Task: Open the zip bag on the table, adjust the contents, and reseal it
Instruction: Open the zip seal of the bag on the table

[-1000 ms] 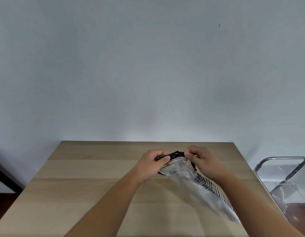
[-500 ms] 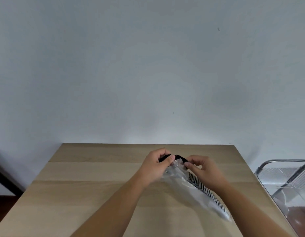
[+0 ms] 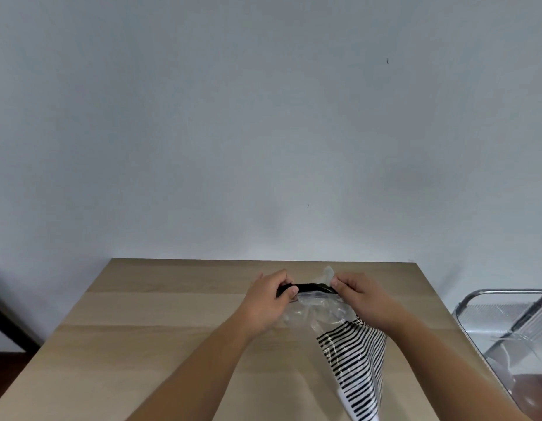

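Bag (image 3: 339,323) over the far-middle of table (image 3: 160,329), mouth end raised between both hands, body trailing toward the near right edge. Left hand (image 3: 268,302) pinches the left end of black zip strip (image 3: 312,287), thumb and fingers curled on it. Right hand (image 3: 361,296) pinches the right end; a bit of clear film pokes up above its fingers. Strip runs taut and roughly level between them. Upper bag clear, crumpled; lower part black-white striped. Can't tell if zip is sealed. Metal rack (image 3: 503,314) stands off table's right side.
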Demonstrator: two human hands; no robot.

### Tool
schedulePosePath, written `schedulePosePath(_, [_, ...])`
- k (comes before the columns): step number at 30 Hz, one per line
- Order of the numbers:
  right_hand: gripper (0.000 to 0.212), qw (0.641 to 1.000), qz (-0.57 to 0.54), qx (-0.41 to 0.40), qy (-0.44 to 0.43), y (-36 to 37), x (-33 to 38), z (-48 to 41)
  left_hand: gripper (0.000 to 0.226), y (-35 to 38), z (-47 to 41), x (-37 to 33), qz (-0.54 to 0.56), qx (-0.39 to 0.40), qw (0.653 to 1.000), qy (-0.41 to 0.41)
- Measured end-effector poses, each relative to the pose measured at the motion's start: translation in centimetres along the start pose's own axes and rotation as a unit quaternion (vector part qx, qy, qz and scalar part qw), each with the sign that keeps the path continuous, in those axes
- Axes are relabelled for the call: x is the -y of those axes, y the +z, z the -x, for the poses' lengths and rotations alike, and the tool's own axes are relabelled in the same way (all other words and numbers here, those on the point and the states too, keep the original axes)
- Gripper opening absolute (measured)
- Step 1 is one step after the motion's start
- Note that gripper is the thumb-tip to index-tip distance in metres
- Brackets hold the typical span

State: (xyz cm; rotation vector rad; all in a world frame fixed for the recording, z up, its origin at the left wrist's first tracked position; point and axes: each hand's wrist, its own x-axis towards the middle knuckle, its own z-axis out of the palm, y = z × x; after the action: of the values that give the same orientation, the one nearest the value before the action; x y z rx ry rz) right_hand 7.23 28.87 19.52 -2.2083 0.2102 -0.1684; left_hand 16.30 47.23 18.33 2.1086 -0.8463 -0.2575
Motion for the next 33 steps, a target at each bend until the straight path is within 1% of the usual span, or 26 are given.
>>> schedulePosePath(1, [0.043,1.0,0.008,-0.005,0.0,0.0,0.0,0.0,0.028,0.0,-0.1,0.1,0.006,-0.001,1.0,-0.004])
schedulePosePath(3, [0.043,1.0,0.014,-0.021,-0.005,0.2,0.0,-0.1,0.024,0.1,-0.1,-0.2,0.057,0.005,0.998,-0.008])
schedulePosePath(5, [0.038,0.999,0.023,-0.037,-0.017,0.6,0.1,0.0,0.021,0.6,0.0,-0.8,0.102,0.02,0.995,0.001])
schedulePosePath(7, [0.033,0.998,0.027,-0.053,-0.028,1.0,0.2,0.2,0.028,1.2,0.0,-1.2,0.107,0.016,0.994,0.015])
schedulePosePath(9, [0.033,0.998,0.0,-0.056,-0.034,0.9,0.3,0.4,0.033,1.3,0.1,-1.5,0.133,0.016,0.991,0.004])
schedulePosePath(11, [0.029,0.997,-0.057,-0.027,-0.036,0.2,0.2,0.7,0.032,0.7,0.0,-1.4,0.177,0.038,0.983,-0.028])
schedulePosePath(13, [0.023,0.996,-0.079,0.026,-0.02,-0.5,-0.1,0.9,0.03,-0.2,0.1,-1.0,0.219,0.069,0.971,-0.062])
schedulePosePath(15, [0.016,0.996,-0.06,0.069,0.002,-0.6,-0.6,1.1,0.031,-0.7,0.2,-0.6,0.27,0.086,0.955,-0.086])
schedulePosePath(18, [0.011,0.997,-0.015,0.074,-0.008,0.0,-1.2,1.1,0.035,-0.9,0.3,-0.3,0.323,0.094,0.936,-0.1])
schedulePosePath(20, [0.01,0.998,-0.017,0.059,-0.019,0.4,-1.5,1.1,0.036,-1.0,0.5,-0.3,0.327,0.105,0.934,-0.102])
schedulePosePath(22, [0.011,0.998,-0.045,0.046,-0.023,0.2,-1.5,1.0,0.032,-1.4,0.5,-0.1,0.314,0.115,0.937,-0.101])
schedulePosePath(26, [0.017,0.997,-0.062,0.034,-0.026,-0.7,-1.3,0.6,0.033,-2.3,0.3,0.9,0.226,0.121,0.963,-0.088])
schedulePosePath(28, [0.021,0.998,-0.05,0.021,-0.025,-0.9,-1.1,0.4,0.031,-2.4,0.2,1.1,0.208,0.118,0.968,-0.082])
schedulePosePath(31, [0.028,0.999,-0.012,-0.015,-0.036,-0.5,-0.7,0.3,0.018,-1.9,0.3,0.5,0.196,0.113,0.971,-0.073])
schedulePosePath(33, [0.027,0.998,0.013,-0.031,-0.046,-0.1,-0.4,0.3,0.012,-1.1,0.1,-0.1,0.16,0.083,0.982,-0.05])
